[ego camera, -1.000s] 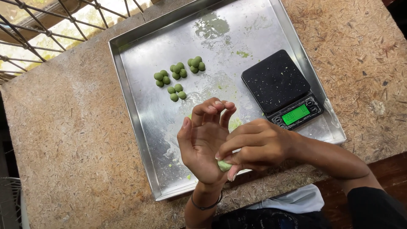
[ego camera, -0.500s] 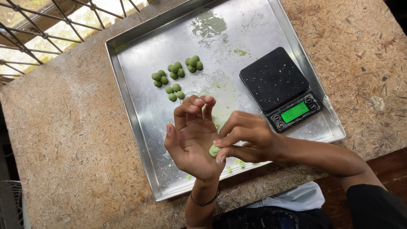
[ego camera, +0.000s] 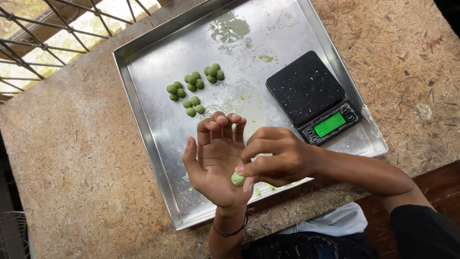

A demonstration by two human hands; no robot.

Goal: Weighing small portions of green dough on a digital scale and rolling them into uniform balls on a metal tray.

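Head view: right hand (ego camera: 273, 158) fingertips pinch a pale green dough lump (ego camera: 237, 179) against the open, upturned left hand (ego camera: 215, 158) palm, above a metal tray (ego camera: 143, 120). Green balls (ego camera: 194, 88) cluster beyond; black scale (ego camera: 311, 96) sits right.

Counts per kind — one metal tray (ego camera: 143, 110), one black digital scale (ego camera: 311, 96), and one pale green dough piece (ego camera: 237, 179) between two hands. Small green balls sit in four clusters (ego camera: 194, 81) — exact ball total cannot be resolved; roughly three or four per cluster.
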